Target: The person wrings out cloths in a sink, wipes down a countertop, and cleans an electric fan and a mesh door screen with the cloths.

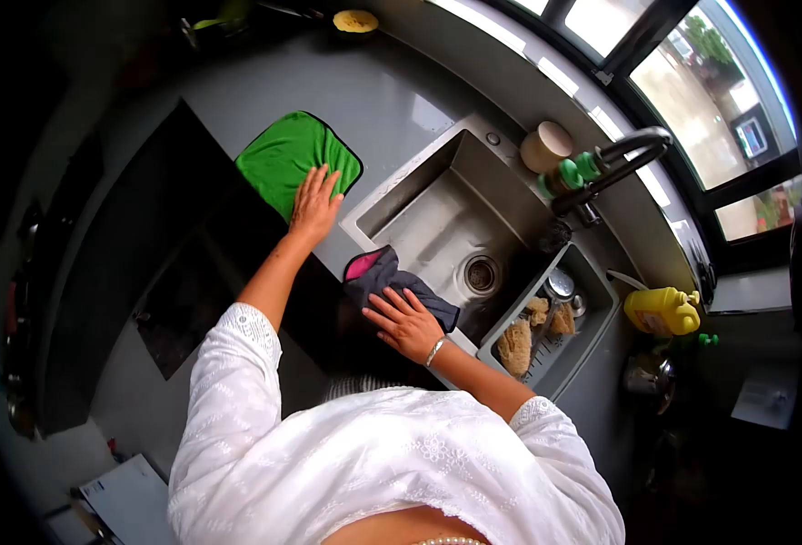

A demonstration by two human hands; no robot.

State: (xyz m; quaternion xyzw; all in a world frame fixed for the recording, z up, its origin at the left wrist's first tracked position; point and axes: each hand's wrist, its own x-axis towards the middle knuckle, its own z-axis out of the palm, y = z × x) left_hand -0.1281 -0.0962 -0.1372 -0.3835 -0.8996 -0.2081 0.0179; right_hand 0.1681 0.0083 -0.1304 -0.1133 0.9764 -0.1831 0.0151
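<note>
My left hand (316,207) lies with outstretched fingers on a green cloth (283,156), which is folded and has a dark edge. The cloth rests on the grey counter, left of the sink. A dark grey cloth (426,295) with a pink patch drapes over the front rim of the steel sink (419,218). On top of it my right hand (407,324) is spread flat, a bracelet at its wrist. Neither hand has its fingers wrapped around anything.
Behind the sink rises a black faucet (632,150), near a round beige container (546,147). A grey tray (592,341) with sponges (514,347) stands right of the basin. Farther right is a yellow bottle (662,312). A yellow bowl (355,22) sits at the back.
</note>
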